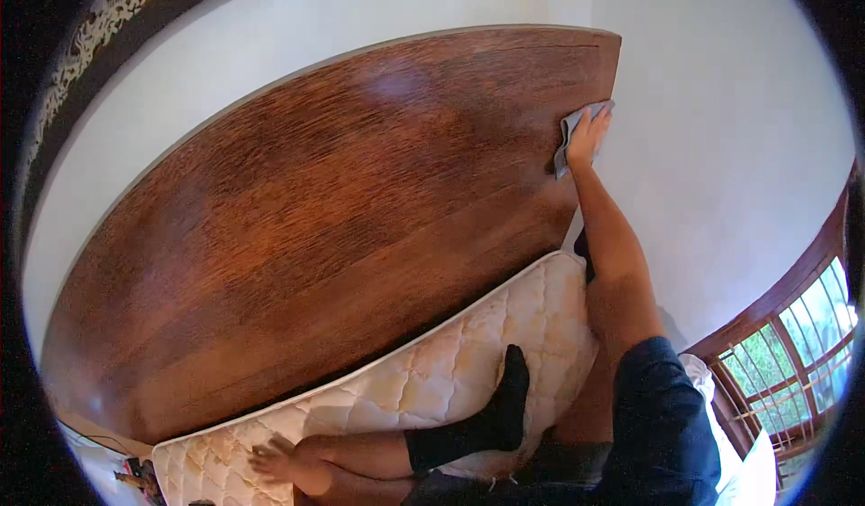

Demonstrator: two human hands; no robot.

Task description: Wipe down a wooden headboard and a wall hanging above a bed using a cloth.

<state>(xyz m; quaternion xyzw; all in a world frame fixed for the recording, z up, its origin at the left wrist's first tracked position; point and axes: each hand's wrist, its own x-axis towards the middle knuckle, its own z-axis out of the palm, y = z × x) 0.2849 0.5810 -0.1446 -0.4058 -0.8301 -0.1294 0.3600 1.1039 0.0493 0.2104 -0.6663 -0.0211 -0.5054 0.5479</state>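
Note:
My right hand (586,140) presses a folded grey cloth (567,131) flat against the right edge of a dark brown wooden headboard (324,195). Its arm reaches up and away from me, and part of the cloth is hidden under the palm. At the lower left, my left hand (272,460) rests on a quilted mattress (432,371) beside my bent knee, its fingers spread and holding nothing. Yellow-brown stains mark the white mattress cover. My foot in a black sock (503,401) lies on top of the mattress.
A pale wall (716,141) rises behind the headboard and to its right. At the right stands a wooden-framed window (777,371) with bars, with white fabric (750,472) below it. Some small dark items (138,475) sit past the mattress's left end.

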